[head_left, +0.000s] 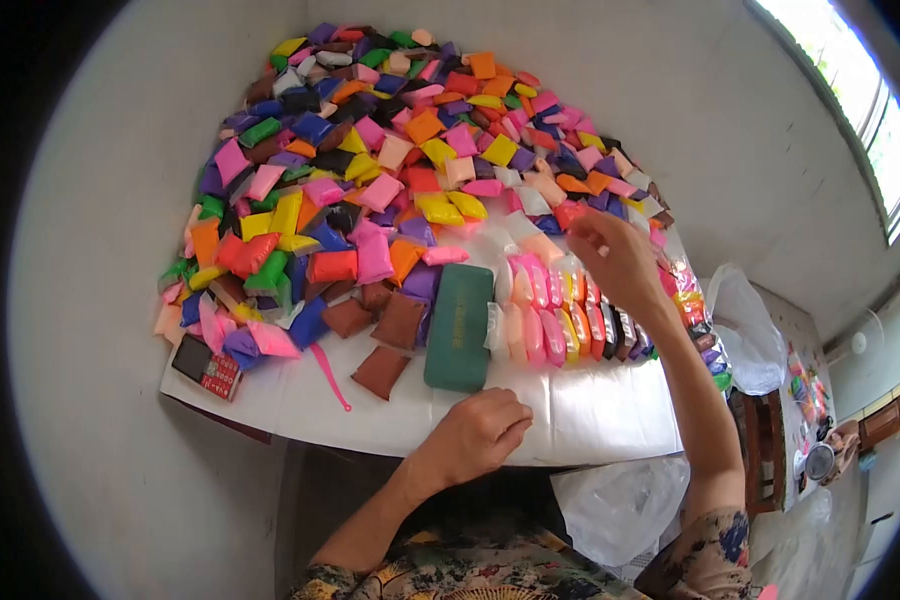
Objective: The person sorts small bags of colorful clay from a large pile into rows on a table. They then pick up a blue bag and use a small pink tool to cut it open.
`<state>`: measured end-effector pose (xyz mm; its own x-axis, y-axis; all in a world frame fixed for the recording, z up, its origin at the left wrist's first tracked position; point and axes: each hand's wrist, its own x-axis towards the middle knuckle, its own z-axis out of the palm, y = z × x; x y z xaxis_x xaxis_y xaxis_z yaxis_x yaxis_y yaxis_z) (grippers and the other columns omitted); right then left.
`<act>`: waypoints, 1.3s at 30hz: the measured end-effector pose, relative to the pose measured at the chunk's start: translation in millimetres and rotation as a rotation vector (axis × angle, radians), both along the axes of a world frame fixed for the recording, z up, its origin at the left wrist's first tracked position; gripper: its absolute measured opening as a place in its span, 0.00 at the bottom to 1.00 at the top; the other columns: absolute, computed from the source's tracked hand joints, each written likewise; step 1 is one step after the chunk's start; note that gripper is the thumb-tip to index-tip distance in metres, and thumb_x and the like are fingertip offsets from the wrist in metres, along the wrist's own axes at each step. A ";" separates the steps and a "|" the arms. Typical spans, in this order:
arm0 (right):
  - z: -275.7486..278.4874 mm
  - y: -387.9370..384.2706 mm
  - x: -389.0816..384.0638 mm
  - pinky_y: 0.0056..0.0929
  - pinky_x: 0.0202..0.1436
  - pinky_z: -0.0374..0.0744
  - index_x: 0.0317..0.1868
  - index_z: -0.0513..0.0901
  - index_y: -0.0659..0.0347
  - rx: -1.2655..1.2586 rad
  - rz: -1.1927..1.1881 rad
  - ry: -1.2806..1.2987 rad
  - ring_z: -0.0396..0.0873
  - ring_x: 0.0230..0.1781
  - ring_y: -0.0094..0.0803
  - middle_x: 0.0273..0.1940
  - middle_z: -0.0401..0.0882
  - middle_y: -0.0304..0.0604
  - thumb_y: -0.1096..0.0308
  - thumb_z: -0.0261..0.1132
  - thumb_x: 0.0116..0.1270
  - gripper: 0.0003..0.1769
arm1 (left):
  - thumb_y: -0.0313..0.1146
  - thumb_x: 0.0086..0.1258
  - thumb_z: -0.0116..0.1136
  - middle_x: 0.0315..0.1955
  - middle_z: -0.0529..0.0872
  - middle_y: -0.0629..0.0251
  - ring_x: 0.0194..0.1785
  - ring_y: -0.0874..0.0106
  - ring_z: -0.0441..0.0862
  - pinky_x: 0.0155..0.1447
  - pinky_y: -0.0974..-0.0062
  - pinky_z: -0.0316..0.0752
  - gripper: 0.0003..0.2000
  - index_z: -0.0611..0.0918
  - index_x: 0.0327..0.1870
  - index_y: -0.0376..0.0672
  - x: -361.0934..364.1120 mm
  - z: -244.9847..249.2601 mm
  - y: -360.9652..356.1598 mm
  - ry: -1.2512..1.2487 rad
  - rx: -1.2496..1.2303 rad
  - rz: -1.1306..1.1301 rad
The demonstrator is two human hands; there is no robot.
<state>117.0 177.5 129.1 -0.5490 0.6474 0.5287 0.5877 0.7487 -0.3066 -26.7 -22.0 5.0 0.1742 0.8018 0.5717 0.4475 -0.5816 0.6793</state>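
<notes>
My right hand (605,250) is over the far end of the packet rows, its fingers bent round a red packet (569,213). Below it, two rows of upright colored packets (552,335) stand side by side against a green case (458,328). My left hand (482,425) rests closed at the table's front edge, just below the case; whatever its fingers may hold is hidden. A large heap of small colored packets (370,160) covers the back and left of the white table (390,425).
A phone with red keys (208,368) and a pink strip (330,378) lie at the front left. Clear plastic bags (625,505) hang below the front edge and stand at the right (748,330). Further right is a wooden chair (760,450).
</notes>
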 end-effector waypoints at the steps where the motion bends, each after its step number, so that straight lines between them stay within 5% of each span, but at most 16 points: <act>1: -0.1 22.3 -15.2 0.44 0.44 0.80 0.40 0.86 0.64 0.004 -0.061 -0.116 0.85 0.39 0.48 0.41 0.87 0.51 0.62 0.66 0.63 0.13 | 0.24 0.64 0.61 0.32 0.80 0.55 0.39 0.54 0.80 0.46 0.61 0.76 0.04 0.81 0.38 0.35 0.1 -1.2 -0.5 0.001 -0.005 -0.004; 5: -25.9 102.3 -73.8 0.43 0.49 0.82 0.45 0.87 0.61 0.047 -0.235 -0.371 0.87 0.46 0.47 0.43 0.88 0.51 0.56 0.70 0.61 0.18 | 0.22 0.64 0.62 0.32 0.81 0.55 0.39 0.55 0.80 0.45 0.63 0.76 0.05 0.82 0.39 0.34 0.4 -3.3 1.2 0.002 0.036 0.011; 11: -72.7 160.1 -127.7 0.44 0.49 0.84 0.43 0.89 0.62 0.073 -0.298 -0.620 0.87 0.49 0.47 0.49 0.87 0.52 0.63 0.68 0.61 0.14 | 0.23 0.64 0.63 0.35 0.81 0.56 0.42 0.56 0.81 0.48 0.63 0.77 0.06 0.81 0.40 0.34 -1.1 -0.7 0.0 0.058 0.022 0.012; 15: -73.2 169.9 -131.2 0.43 0.51 0.84 0.49 0.87 0.64 0.063 -0.394 -0.609 0.86 0.52 0.47 0.50 0.87 0.51 0.66 0.64 0.63 0.17 | 0.23 0.64 0.62 0.35 0.81 0.57 0.42 0.56 0.81 0.49 0.62 0.77 0.06 0.80 0.40 0.34 -0.3 -5.7 0.9 0.080 0.040 0.018; 18: -71.6 174.0 -131.9 0.45 0.41 0.86 0.54 0.87 0.58 0.117 -0.382 -0.708 0.87 0.51 0.42 0.52 0.87 0.47 0.65 0.67 0.63 0.19 | 0.23 0.64 0.62 0.34 0.81 0.56 0.42 0.56 0.81 0.48 0.62 0.77 0.06 0.80 0.40 0.34 0.4 -5.0 1.0 0.097 0.043 0.030; 23: -61.8 166.8 -123.4 0.44 0.44 0.84 0.52 0.84 0.59 0.219 -0.315 -0.580 0.87 0.49 0.44 0.48 0.88 0.50 0.61 0.67 0.62 0.19 | 0.23 0.64 0.62 0.35 0.81 0.56 0.41 0.56 0.81 0.48 0.63 0.77 0.06 0.81 0.41 0.34 1.0 -3.1 0.3 0.108 0.048 0.047; 29: 4.7 78.8 -65.7 0.45 0.51 0.81 0.56 0.83 0.62 -0.050 -0.077 -0.059 0.85 0.49 0.51 0.47 0.86 0.58 0.57 0.68 0.63 0.24 | 0.24 0.65 0.62 0.34 0.80 0.55 0.40 0.54 0.80 0.47 0.61 0.77 0.06 0.80 0.41 0.36 0.3 -3.3 -0.3 0.090 0.051 0.040; 31: 23.5 18.2 -32.5 0.42 0.50 0.81 0.57 0.83 0.64 -0.164 0.003 0.046 0.85 0.48 0.44 0.48 0.86 0.54 0.55 0.70 0.64 0.26 | 0.23 0.65 0.62 0.34 0.80 0.54 0.40 0.53 0.80 0.47 0.60 0.77 0.05 0.80 0.40 0.36 1.6 -3.0 -0.8 0.088 0.069 0.060; 35: 1.5 -62.8 38.7 0.33 0.49 0.81 0.57 0.84 0.65 -0.393 0.151 0.198 0.85 0.44 0.32 0.47 0.87 0.48 0.65 0.73 0.64 0.22 | 0.22 0.64 0.62 0.34 0.81 0.53 0.40 0.52 0.80 0.46 0.59 0.76 0.05 0.80 0.39 0.35 2.3 -4.2 0.0 0.096 0.087 0.062; 39: -56.6 -123.5 72.0 0.34 0.51 0.81 0.52 0.84 0.64 -0.119 0.137 0.236 0.86 0.47 0.38 0.48 0.87 0.44 0.77 0.73 0.57 0.20 | 0.20 0.64 0.62 0.33 0.81 0.53 0.39 0.52 0.80 0.45 0.60 0.76 0.05 0.80 0.39 0.34 1.9 -0.8 -0.1 0.098 0.065 0.050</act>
<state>189.0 53.9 72.5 -0.5066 0.6406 0.5770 0.3852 0.7669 -0.5132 -24.8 -22.1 4.2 0.1923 0.7725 0.6051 0.5391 -0.5984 0.5926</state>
